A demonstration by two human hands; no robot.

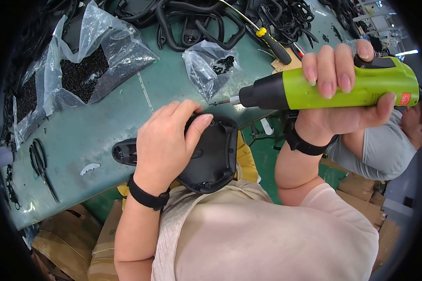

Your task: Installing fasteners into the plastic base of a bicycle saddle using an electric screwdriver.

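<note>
My right hand (332, 70) is wrapped round a lime-green electric screwdriver (297, 91) with a black nose. It lies level, its bit (224, 101) pointing left, and a small dark screw (214, 103) appears to sit at the tip. Below the tip, at the table's front edge, is a black moulded plastic part (211, 164) with a raised rim and screw holes. My left hand (166, 140) grips its upper left side, thumb at the top edge. The bit and the part look apart. A narrow black plastic end (124, 151) sticks out left of my hand; whether it joins the part is hidden.
Clear bags of black screws lie at the left (84, 77) and centre (211, 68) of the green table (112, 126). Scissors (41, 166) rest at the left. Black plastic frames (197, 23) and a yellow-black hand screwdriver (273, 46) are behind. Another person's sleeve (384, 145) shows at right.
</note>
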